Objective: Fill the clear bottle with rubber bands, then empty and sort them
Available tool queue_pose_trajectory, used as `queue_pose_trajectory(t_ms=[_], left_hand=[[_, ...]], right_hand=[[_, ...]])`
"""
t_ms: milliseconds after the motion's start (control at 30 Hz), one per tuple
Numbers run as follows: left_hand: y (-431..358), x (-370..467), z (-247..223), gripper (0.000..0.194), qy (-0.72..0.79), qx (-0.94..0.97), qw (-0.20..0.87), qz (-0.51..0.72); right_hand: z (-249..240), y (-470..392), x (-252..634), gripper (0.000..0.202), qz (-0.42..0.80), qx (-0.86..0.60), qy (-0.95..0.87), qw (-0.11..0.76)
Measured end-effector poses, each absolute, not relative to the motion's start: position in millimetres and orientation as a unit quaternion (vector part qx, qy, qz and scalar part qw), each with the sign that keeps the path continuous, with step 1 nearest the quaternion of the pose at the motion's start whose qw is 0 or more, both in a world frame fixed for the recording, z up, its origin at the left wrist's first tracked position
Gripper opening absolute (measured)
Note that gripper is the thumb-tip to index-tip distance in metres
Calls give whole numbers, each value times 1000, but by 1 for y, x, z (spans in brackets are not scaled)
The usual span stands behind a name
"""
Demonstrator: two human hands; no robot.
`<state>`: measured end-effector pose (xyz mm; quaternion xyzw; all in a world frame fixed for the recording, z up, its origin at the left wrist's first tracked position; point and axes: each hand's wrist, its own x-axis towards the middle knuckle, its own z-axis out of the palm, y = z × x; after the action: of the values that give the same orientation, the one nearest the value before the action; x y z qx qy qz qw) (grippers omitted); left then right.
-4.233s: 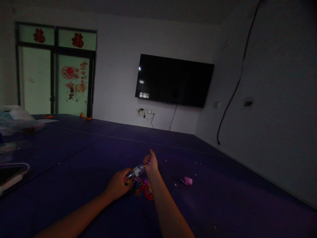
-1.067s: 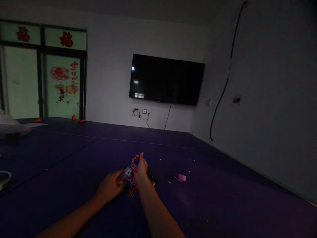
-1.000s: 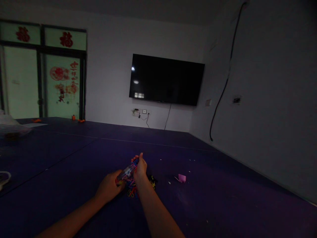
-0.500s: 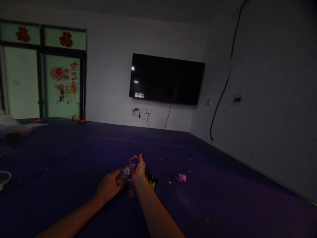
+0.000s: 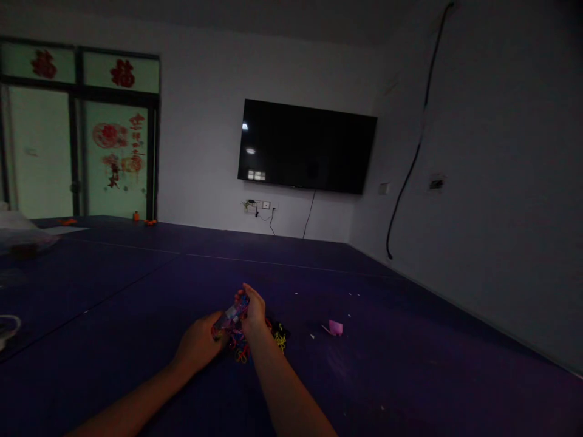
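My left hand [image 5: 200, 341] is closed around the lower end of a clear plastic packet [image 5: 231, 314], with coloured bits showing through it. The packet tilts up toward my right hand [image 5: 254, 311], whose fingers curl around its upper end and some colourful loops there. Exactly what lies inside those fingers is partly hidden. Beneath both hands is a pile of thin colourful loops [image 5: 242, 354], red, blue and pink on the near side. Yellow loops [image 5: 279, 341] and black ones stick out to the right of my right wrist.
On the purple surface [image 5: 387, 352], a pink scrap [image 5: 335, 328] and several white bits lie to the right. A plastic bag [image 5: 22, 233] is at far left, above a white looped object [image 5: 9, 328]. Small orange things [image 5: 150, 223] sit near the door. A TV [image 5: 307, 147] hangs beyond.
My right hand has shifted slightly left, and its fingers are curled further over the upper end of the packet. My left hand stays about where it was.
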<state>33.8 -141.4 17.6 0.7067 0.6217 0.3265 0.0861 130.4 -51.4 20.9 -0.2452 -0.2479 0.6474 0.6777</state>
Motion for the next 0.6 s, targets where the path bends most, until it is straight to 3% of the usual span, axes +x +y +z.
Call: queue_pose_trajectory(t_ms=[233, 600], left_hand=[[-143, 35, 20, 16, 621, 710, 68, 325], [-143, 34, 20, 18, 623, 708, 76, 323]], right_hand=[[23, -52, 132, 24, 641, -262, -251, 676], [25, -52, 131, 10, 629, -250, -265, 687]])
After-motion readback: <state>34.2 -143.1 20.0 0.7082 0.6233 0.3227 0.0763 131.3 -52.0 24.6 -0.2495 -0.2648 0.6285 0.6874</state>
